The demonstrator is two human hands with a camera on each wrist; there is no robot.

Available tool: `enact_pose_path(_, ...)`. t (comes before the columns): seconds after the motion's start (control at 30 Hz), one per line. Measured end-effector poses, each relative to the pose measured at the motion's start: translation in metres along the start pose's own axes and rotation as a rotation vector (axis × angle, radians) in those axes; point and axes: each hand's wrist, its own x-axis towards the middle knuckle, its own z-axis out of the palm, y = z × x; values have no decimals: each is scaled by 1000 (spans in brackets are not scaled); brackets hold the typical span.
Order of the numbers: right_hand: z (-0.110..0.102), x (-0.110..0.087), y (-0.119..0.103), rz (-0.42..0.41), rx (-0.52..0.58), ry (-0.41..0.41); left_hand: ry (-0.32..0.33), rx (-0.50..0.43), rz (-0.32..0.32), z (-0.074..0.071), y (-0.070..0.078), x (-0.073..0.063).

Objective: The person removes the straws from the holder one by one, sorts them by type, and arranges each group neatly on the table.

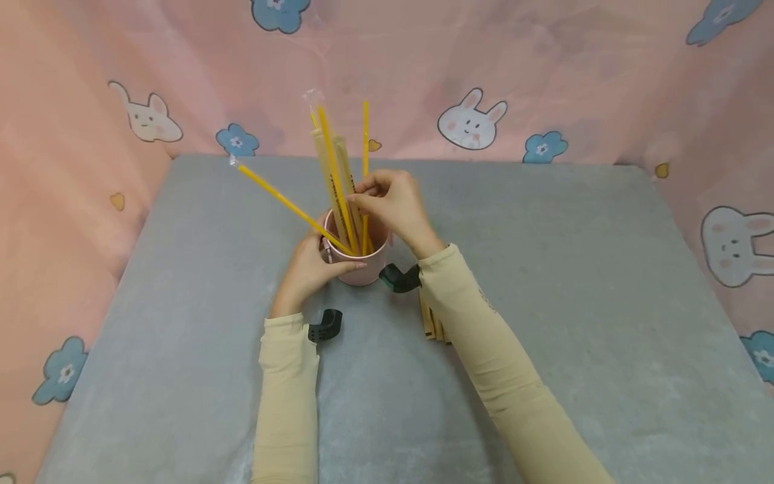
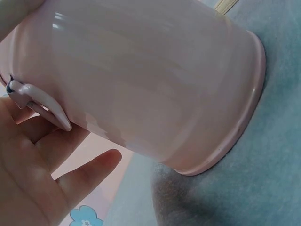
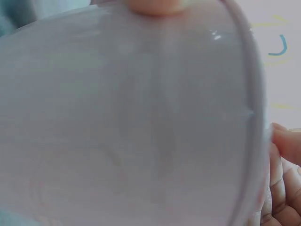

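A pink bucket [image 1: 358,275] stands on the table, its side filling much of both wrist views. My left hand [image 1: 307,267] holds it from the left, thumb across the front near the rim and fingers around the side by the handle hinge [image 2: 44,103]. Inside the bucket lean several yellow straws [image 1: 272,191] in clear wrappers, beside slim pale packets of wrapped chopsticks [image 1: 320,144] with dark print. Above the rim, my right hand [image 1: 400,205] pinches one packet of wrapped chopsticks [image 1: 342,156] between thumb and fingers. That packet's lower end is inside the bucket.
Several flat tan sticks or packets [image 1: 431,324] lie on the grey-covered table [image 1: 199,282], partly hidden beneath my right forearm. Behind the table's far edge hangs a pink cloth [image 1: 387,60] with rabbits and blue flowers. A black wrist mount [image 1: 326,325] sits by the left sleeve.
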Motion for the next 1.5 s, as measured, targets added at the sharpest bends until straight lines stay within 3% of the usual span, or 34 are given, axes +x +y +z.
enact_pose_path(0.27, -7, -4, -5, -33, 41, 28, -2, -44, -5, 1, 2, -3)
enact_pose_path(0.43, -12, -7, -5, -50, 83, 59, -5, -22, -20, 2, 3, -3)
enact_pose_path(1.0, -54, -27, -23, -282, 286, 218, -8, -8, -14, 3, 3, -3)
enact_pose_path(1.5, -79, -40, -23, -235, 331, 302, -5, -25, -41, 4, 4, -2)
